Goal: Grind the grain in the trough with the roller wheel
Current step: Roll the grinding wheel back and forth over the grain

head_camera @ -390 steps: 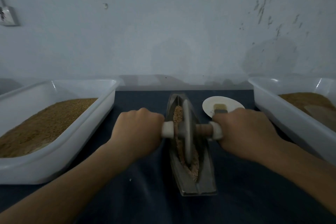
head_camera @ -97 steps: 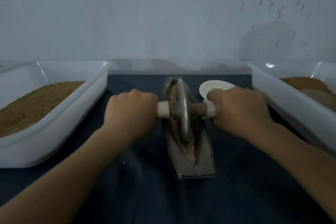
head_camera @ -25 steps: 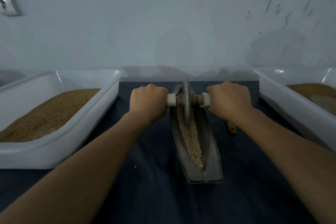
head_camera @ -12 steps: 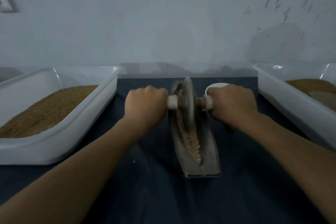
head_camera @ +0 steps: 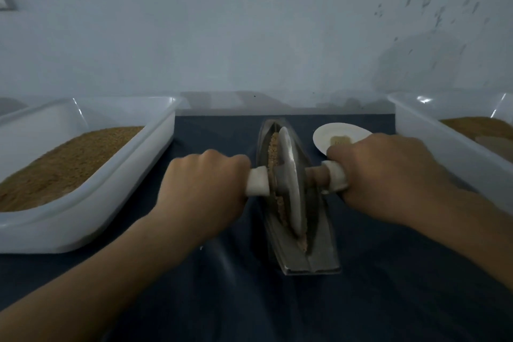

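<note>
Standing upright near the middle of the trough [head_camera: 319,247], the roller wheel [head_camera: 290,183] is gripped by its axle. Left hand [head_camera: 205,183] and right hand [head_camera: 388,175] are each curled round a handle, equally near. On the tabletop [head_camera: 388,286] the trough's long axis is laid straight away from the body. Grain [head_camera: 273,147] is seen along it, so the stroke is judged fore-and-aft.
</note>
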